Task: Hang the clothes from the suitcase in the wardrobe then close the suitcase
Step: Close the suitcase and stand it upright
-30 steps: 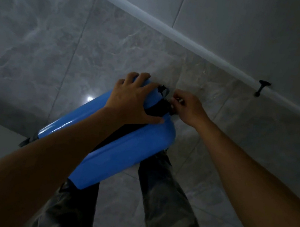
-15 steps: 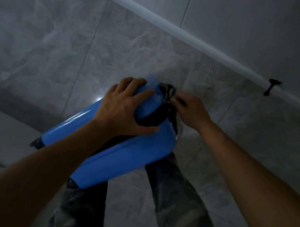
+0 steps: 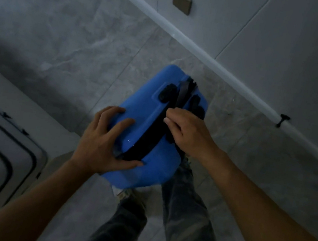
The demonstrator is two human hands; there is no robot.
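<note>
Since a second ago my right hand [image 3: 187, 132] has come back along the zip from the far corner towards me, and the blue hard-shell suitcase [image 3: 150, 106] has swung round so that its black wheels [image 3: 167, 92] now face up at the far end. It stands on end on the grey marbled floor tiles [image 3: 63, 34], its near end against my camouflage trousers [image 3: 187, 217], between my legs.

My left hand [image 3: 101, 142] lies flat and wide on the left shell. Its fingers are spread over the blue plastic and its thumb reaches across the near end of the black zip track [image 3: 147, 139] onto the right shell.

My right hand is curled tight on that track about halfway along, thumb and forefinger pinched together on it. I cannot see the puller itself under the fingers. Both shells meet along the black band, though I cannot tell how far the zip is run.

Beyond the case a white skirting board [image 3: 204, 57] runs along the foot of the wall, with a small black door stop [image 3: 282, 120] on it to the right and a brown wall plate [image 3: 181, 1] above. At the left edge sits a white panel with dark-edged lines [image 3: 8, 128].
</note>
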